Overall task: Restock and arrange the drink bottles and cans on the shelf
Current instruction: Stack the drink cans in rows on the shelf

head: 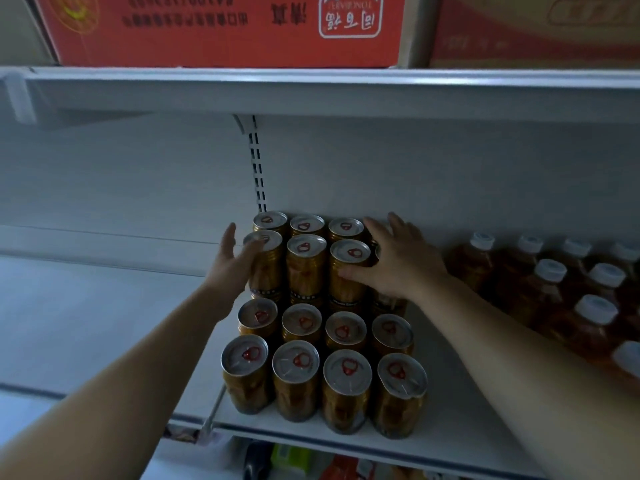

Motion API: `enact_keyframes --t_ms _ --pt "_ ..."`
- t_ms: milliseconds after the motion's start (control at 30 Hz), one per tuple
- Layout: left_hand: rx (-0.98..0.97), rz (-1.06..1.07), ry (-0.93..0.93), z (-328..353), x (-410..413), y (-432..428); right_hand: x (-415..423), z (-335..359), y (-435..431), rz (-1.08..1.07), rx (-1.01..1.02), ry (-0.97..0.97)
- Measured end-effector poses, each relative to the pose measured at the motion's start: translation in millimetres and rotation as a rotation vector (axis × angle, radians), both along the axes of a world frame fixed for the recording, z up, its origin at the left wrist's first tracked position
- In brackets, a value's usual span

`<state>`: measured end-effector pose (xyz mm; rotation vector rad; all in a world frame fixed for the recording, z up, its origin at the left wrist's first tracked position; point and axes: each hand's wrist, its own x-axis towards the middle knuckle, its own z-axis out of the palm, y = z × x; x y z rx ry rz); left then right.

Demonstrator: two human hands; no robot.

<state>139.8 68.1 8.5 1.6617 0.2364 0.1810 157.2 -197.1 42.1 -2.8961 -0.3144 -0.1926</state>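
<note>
Drink cans (296,365): parked on the white shelf (450,434) in a four-wide block, just beside the amber bottles (540,299), back rows stacked two high, front two rows one layer only, so probably partway done, with more stacking left. Left hand (232,268) flat, fingers straight, against the side of the upper stack; right hand (401,265) spread over its far corner, thumb pressing a can. Gold sides, silver lids, red pull rings, all upright.
</note>
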Motion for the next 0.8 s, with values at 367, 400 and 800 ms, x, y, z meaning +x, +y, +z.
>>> enact_keyframes --t_ms 367,400,800 --pt "-0.004 -0.059 0.099 -16 -31 7 -18 -12 9 0.008 -0.129 -0.171" --pt "0.011 -0.069 0.112 -25 -44 5 -27 -18 7 0.038 -0.092 -0.213" --pt "-0.092 -0.091 0.197 -53 -92 2 -90 -58 -5 -0.01 0.2 -0.166"
